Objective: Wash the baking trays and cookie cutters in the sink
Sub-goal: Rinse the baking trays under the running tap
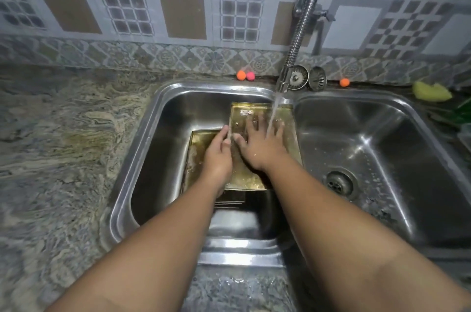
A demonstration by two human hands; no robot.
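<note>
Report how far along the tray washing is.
Done: nothing visibly finished; no washed tray stands aside. In hand: the top tray lies under running water in the left basin, left hand gripping its edge, right hand flat on it. Left: the second tray beneath looks stained; cookie cutters aren't in view.

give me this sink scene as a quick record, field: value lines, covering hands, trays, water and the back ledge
setting: double steel sink in a stone counter
trays: upper tray overlaps lower tray, both in the left basin
water: faucet running onto the upper tray
left hand: grips the upper tray's left rim
right hand: flat on the upper tray, fingers spread, under the stream
ledge: two strainers, yellow sponge
cookie cutters: none visible
</note>
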